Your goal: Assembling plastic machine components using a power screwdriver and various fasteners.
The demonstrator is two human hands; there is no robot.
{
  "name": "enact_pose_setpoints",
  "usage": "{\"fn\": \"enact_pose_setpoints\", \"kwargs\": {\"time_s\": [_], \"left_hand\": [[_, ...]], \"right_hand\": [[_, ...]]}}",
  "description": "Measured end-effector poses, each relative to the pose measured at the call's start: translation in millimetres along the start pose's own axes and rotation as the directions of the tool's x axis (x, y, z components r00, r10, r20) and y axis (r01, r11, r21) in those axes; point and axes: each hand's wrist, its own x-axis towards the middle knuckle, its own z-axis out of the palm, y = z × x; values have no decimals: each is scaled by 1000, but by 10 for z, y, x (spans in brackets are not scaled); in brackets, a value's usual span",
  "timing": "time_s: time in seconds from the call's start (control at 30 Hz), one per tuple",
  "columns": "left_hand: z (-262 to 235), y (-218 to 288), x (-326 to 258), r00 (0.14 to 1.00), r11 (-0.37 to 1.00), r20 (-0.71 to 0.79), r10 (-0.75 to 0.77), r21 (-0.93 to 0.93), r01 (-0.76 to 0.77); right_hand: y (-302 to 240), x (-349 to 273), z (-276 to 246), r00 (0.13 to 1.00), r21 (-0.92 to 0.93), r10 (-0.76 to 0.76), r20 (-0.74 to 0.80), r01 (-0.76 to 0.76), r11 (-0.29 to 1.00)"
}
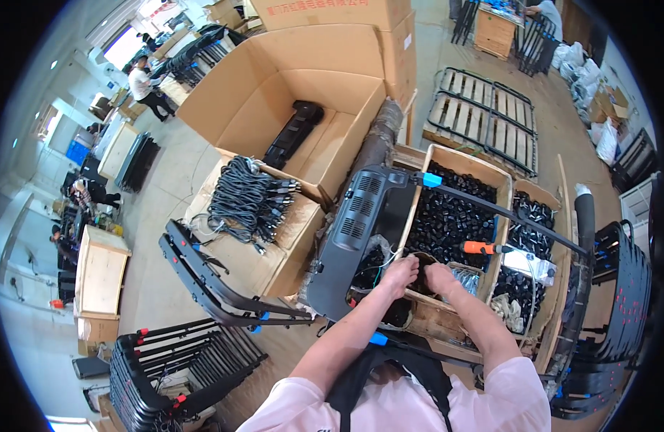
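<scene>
**Both hands meet at the lower edge of a dark plastic housing**

The left hand [402, 273] and the right hand [441, 276] sit close together, fingers curled down over the lower right corner of a dark grey vented plastic housing [357, 230] – whether they actually clench anything there or only rest on it cannot be told, since the fingertips are hidden. The housing lies tilted across the edge of a wooden crate [454, 158] filled with small black parts [451, 216]. A thin black metal bar [505, 212], tipped with a blue clip [432, 179], runs from the housing's top corner across the crate. An orange-handled tool [479, 248] lies just beside the right hand, on the crate's divider. To the left, well apart, a bundle of black cables [249, 201] rests on a cardboard box [274, 252] – behind it stands a large open carton [289, 93]
</scene>
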Motion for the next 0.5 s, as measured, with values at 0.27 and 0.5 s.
{"fn": "enact_pose_setpoints", "kwargs": {"time_s": [0.27, 0.5], "left_hand": [[32, -90, 395, 993, 995, -61, -98, 20, 99], [61, -219, 510, 987, 887, 143, -79, -442, 135]], "right_hand": [[-206, -99, -676, 950, 621, 285, 131, -302, 723], [-333, -376, -766, 955, 760, 218, -203, 13, 650]]}}
